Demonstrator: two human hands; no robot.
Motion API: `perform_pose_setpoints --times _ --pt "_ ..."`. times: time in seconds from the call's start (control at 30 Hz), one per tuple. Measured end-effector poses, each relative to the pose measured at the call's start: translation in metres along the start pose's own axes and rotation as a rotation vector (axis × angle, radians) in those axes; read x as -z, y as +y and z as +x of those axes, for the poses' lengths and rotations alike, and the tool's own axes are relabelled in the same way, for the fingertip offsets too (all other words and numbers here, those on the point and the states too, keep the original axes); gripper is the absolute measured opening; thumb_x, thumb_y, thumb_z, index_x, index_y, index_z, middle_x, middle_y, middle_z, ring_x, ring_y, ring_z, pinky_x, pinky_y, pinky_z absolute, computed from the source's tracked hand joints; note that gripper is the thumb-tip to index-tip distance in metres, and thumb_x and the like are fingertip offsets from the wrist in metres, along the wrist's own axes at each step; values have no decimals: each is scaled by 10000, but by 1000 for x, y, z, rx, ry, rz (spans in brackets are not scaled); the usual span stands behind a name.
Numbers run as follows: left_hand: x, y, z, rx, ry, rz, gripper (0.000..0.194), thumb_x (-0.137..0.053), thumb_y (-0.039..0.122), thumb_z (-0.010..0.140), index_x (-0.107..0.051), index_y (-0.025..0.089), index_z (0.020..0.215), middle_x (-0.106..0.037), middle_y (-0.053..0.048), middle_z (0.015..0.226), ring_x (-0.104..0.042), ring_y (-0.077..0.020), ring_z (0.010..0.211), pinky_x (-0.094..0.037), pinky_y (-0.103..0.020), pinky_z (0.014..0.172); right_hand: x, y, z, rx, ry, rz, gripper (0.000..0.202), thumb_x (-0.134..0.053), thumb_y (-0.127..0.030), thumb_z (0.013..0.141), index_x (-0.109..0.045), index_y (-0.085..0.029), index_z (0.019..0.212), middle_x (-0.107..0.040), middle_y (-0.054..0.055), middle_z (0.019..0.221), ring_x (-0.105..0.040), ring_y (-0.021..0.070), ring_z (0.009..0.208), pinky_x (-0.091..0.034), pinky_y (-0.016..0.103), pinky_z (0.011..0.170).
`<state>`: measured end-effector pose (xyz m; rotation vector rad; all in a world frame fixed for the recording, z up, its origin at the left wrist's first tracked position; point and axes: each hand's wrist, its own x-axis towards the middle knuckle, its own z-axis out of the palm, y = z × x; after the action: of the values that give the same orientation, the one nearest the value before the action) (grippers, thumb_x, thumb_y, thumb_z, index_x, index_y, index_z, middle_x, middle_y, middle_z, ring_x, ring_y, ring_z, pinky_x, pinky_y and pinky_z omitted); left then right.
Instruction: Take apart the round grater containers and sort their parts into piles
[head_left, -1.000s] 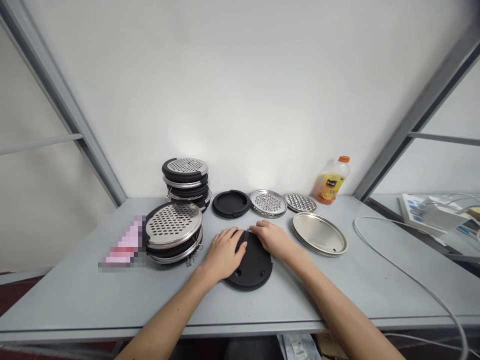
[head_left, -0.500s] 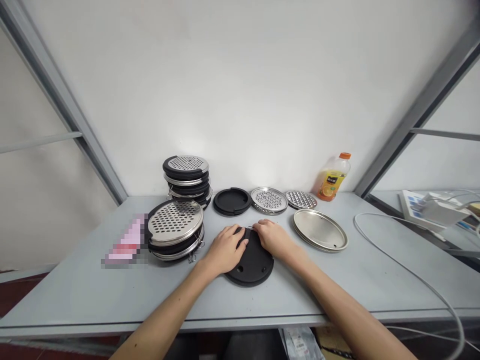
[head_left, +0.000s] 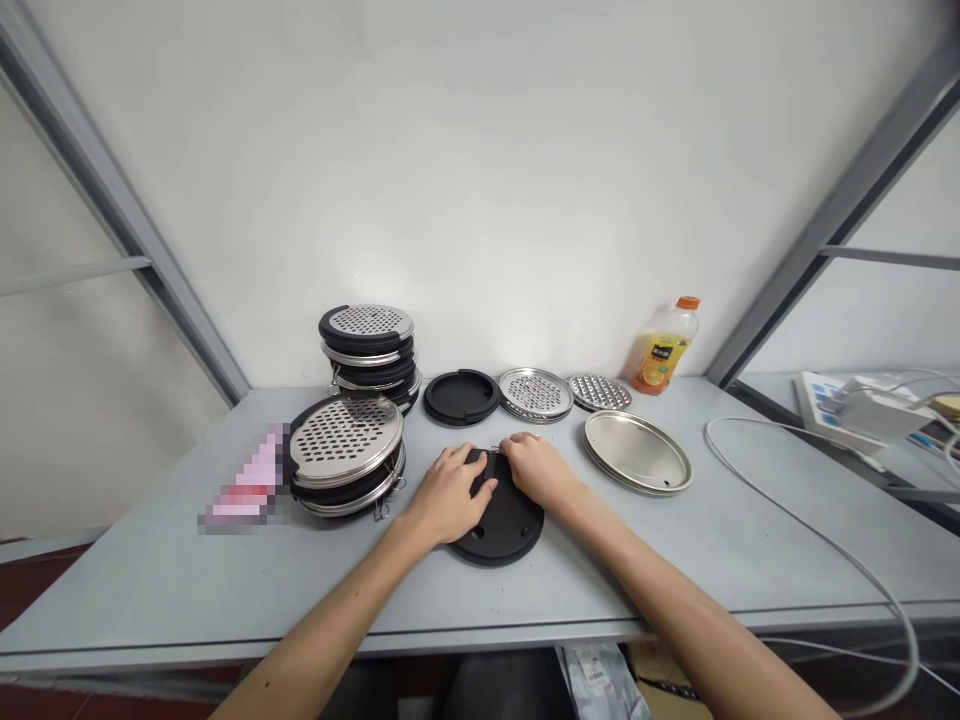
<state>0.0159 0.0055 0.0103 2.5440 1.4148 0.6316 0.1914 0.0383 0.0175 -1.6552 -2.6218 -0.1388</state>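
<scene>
A round black disc (head_left: pixel 501 530) with small holes lies on the grey table, close to its front edge. My left hand (head_left: pixel 448 495) grips the disc's upper left side, thumb on its face. At the disc's far edge my right hand (head_left: pixel 536 468) has its fingers closed beside a thin wire (head_left: pixel 495 449); what they pinch is mostly hidden. Left of my hands stand a near stack of grater discs (head_left: pixel 346 440) with wire rings and a taller stack (head_left: pixel 371 322) behind it. Behind the hands lie a black disc (head_left: pixel 461 397) and round grater plates (head_left: pixel 535 393).
A coarse grater plate (head_left: pixel 600 391) and plain metal plates (head_left: pixel 637 452) lie to the right, with a juice bottle (head_left: pixel 666 346) by the wall. A white cable (head_left: pixel 806 540) curves over the table's right side. A blurred pink item (head_left: pixel 251 480) lies far left.
The view has shifted slightly. My right hand's fingers have moved a little at the disc's far edge; my left hand keeps its hold on the disc.
</scene>
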Motion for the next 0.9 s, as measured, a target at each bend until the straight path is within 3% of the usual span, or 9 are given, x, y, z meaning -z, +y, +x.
perform_pose_setpoints --times 0.4,0.9 --pt "-1 2 -1 29 17 -1 349 -440 332 931 -612 154 1177 -580 -124 1161 -526 -262 1063 -458 -405 952 8 -4 5 56 -25 -55 246 -440 -25 834 -618 -105 984 -668 145 979 -616 246 954 -465 294 746" --pt "-10 13 -5 180 98 -7 381 -433 356 927 -612 179 1213 -581 -115 1187 -521 -270 1098 -451 -393 961 8 -13 7 13 -17 -5 210 -447 -55 867 -625 -111 964 -661 145 967 -610 241 951 -444 285 739"
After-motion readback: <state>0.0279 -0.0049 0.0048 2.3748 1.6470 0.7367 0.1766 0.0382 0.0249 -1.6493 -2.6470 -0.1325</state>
